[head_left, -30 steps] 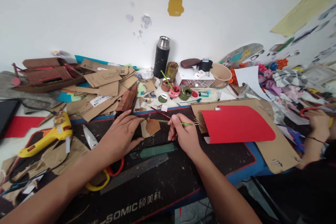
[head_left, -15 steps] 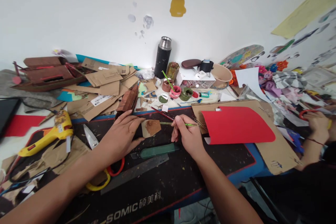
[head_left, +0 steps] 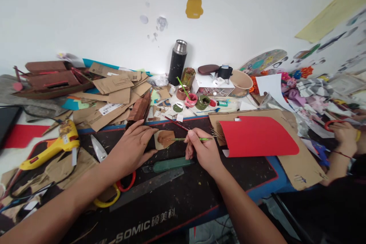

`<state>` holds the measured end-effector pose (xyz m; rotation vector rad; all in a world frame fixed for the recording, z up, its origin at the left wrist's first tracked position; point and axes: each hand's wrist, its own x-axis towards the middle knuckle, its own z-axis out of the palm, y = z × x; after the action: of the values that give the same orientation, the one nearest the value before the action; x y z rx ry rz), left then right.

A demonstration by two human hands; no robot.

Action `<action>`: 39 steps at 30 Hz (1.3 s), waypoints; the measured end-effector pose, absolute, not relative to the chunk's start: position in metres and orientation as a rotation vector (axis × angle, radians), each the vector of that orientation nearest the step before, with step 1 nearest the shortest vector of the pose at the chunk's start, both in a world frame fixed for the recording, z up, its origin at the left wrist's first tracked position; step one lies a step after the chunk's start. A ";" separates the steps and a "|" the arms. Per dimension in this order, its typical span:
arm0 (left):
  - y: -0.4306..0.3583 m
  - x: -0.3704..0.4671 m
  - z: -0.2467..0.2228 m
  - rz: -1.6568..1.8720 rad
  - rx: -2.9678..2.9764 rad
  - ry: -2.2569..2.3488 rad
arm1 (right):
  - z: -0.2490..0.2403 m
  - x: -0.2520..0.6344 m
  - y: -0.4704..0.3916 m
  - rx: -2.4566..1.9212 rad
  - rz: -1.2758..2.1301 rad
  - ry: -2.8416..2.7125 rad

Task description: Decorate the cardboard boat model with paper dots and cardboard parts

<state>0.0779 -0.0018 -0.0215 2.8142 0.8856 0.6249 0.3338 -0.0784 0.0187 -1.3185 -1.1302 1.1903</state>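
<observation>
My right hand [head_left: 203, 146] is closed around a thin green-handled paintbrush [head_left: 178, 139], held nearly level. Its tip rests on a small cardboard piece [head_left: 164, 139], where a patch of wet brown paint covers part of the surface. At that piece's left edge, my left hand [head_left: 136, 143] grips with thumb and forefinger while the other fingers reach past it. A brown-painted cardboard form [head_left: 139, 109] stands just beyond my left hand. Below the piece lie a green utility knife [head_left: 171, 164] and a clear ruler [head_left: 148, 187]; scissors [head_left: 98, 148] are partly hidden under my left forearm.
Open paint pots [head_left: 203, 101] stand behind the dark mat [head_left: 200, 202], near a black thermos [head_left: 177, 63]. A yellow glue gun [head_left: 54, 148], cardboard scraps [head_left: 114, 87] and a model boat [head_left: 54, 82] lie left. Red sheet [head_left: 260, 137] and another person's hand [head_left: 344, 137] are right.
My right hand has shifted slightly left with the paintbrush, and the brush tip sits further over the cardboard piece. My left hand stays in place.
</observation>
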 end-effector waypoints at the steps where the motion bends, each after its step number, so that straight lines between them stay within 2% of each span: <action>1: -0.002 0.078 -0.021 0.616 2.824 0.887 | 0.019 0.332 -0.077 -1.325 1.184 -1.130; 39: -0.001 0.076 -0.021 0.551 2.772 0.908 | 0.014 0.341 -0.097 -1.325 1.276 -1.071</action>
<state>0.0761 -0.0009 -0.0207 2.7722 0.9081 0.5512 0.3410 -0.0975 0.0144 -1.3248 -1.0711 1.2760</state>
